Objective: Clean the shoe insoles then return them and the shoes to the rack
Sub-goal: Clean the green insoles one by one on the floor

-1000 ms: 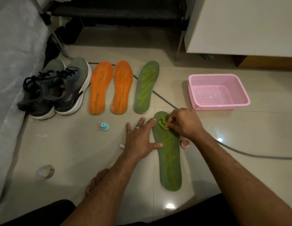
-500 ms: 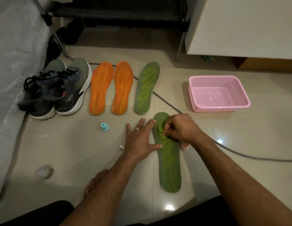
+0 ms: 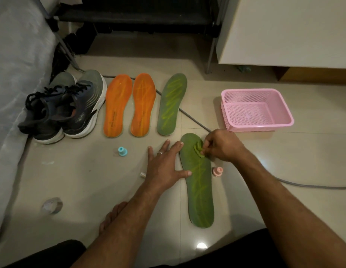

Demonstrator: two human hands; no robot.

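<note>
Fingers of the right hand (image 3: 222, 146) pinch a green cloth (image 3: 199, 150) on the near green insole (image 3: 197, 180) on the floor (image 3: 81, 180); the left hand (image 3: 164, 165), spread flat, presses the insole's left edge beside open tile.

Insoles (image 3: 144, 104) between shoes (image 3: 65, 106), basket (image 3: 256, 110)

Home room, tiled floor (image 3: 75, 176), bed edge (image 3: 11, 89), shoes (image 3: 65, 107)

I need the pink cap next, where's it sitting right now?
The pink cap stands on the floor right of the near green insole, just below the right hand, with the pink basket farther back.
</note>
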